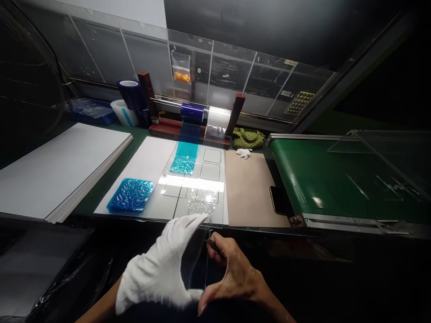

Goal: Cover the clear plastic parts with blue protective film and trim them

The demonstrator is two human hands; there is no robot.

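My left hand, in a white glove, and my bare right hand hold a clear thin plate between them, low in the view and in front of the table's near edge. The gloved fingers press flat along the plate's left face. The right thumb and fingers pinch its right edge. On the table beyond lie a blue crinkled film piece, a smaller blue film piece and clear plates on a white sheet.
A stack of white sheets lies at the left. Blue film rolls and a film dispenser stand at the back. A brown board carries a dark phone. A green conveyor runs at the right.
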